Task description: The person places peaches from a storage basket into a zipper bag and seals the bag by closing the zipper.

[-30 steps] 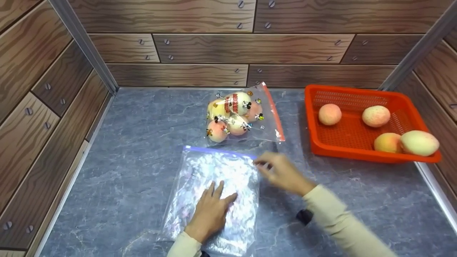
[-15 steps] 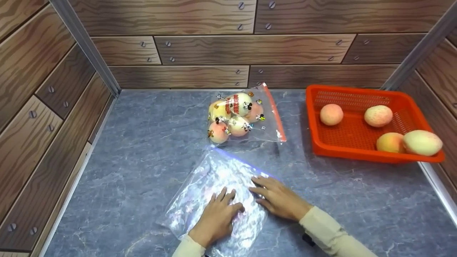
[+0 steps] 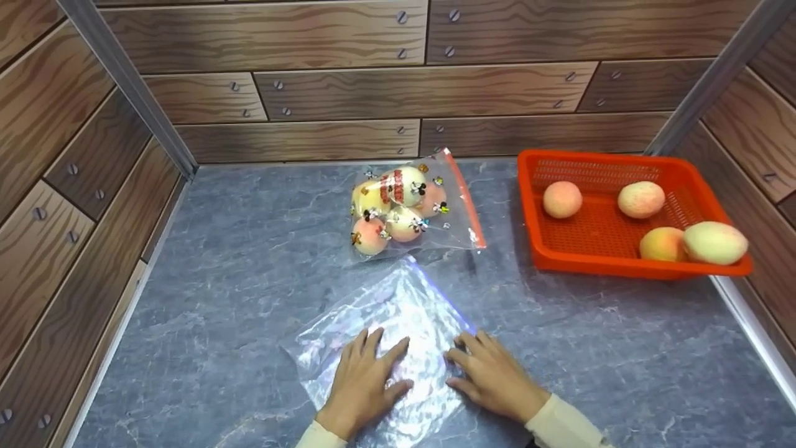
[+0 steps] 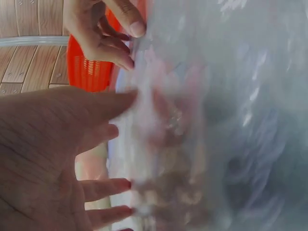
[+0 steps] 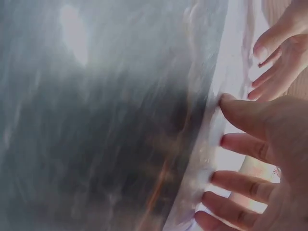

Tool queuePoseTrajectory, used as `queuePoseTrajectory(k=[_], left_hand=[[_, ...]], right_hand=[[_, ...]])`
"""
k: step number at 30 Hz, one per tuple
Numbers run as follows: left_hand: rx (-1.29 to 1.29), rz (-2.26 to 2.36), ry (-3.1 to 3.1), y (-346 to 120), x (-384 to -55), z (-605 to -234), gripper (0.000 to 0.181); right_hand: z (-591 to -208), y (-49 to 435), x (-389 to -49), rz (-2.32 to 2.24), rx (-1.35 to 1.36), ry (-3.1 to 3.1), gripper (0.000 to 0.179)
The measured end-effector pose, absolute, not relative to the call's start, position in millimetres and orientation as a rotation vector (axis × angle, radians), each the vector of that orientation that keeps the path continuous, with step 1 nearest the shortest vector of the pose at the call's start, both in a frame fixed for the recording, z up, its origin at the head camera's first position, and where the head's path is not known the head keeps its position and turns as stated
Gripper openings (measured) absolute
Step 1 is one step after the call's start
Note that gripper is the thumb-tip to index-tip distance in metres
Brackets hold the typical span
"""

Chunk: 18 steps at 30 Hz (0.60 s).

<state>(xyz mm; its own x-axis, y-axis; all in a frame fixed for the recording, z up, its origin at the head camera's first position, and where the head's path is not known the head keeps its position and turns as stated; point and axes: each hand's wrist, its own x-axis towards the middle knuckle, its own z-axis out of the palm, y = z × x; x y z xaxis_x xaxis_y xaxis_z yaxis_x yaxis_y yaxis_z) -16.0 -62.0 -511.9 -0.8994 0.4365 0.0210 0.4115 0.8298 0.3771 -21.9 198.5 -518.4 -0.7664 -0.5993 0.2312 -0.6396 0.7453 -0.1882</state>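
Note:
A clear zip bag (image 3: 398, 298) with a blue-violet strip lies flat and turned at a slant on the grey marbled surface. My left hand (image 3: 364, 386) rests on its left part, fingers spread. On its right side, near the lower end of the strip, the fingertips of my right hand (image 3: 497, 376) touch the plastic. In the left wrist view the spread left hand (image 4: 62, 154) stands over the blurred plastic. The right wrist view has the right hand (image 5: 260, 163) with its fingertips on the bag (image 5: 96, 120).
Behind the bag lies another zip bag (image 3: 457, 227) with a red strip, holding several peaches (image 3: 370, 236). An orange-red basket (image 3: 591, 264) at the right holds several more peaches (image 3: 563, 199). Wood-patterned walls (image 3: 410, 93) enclose the back and sides.
The blue-strip bag has turned clockwise on the surface. My right hand has come down from the strip's right corner to the bag's right side. My left hand stays on the plastic.

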Motion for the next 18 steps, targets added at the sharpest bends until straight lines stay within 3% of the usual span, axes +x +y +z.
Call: queuePoseTrajectory(k=[5, 18], left_hand=[[0.726, 0.498, 2.931, -59, -18, -515, 0.069], [0.741, 0.37, 2.894, -52, -34, -507, 0.057]], right_hand=[[-520, 197, -12, 0.409, 0.941, -2.793, 0.03], [-525, 192, 8, 0.487, 0.85, -2.74, 0.023]])
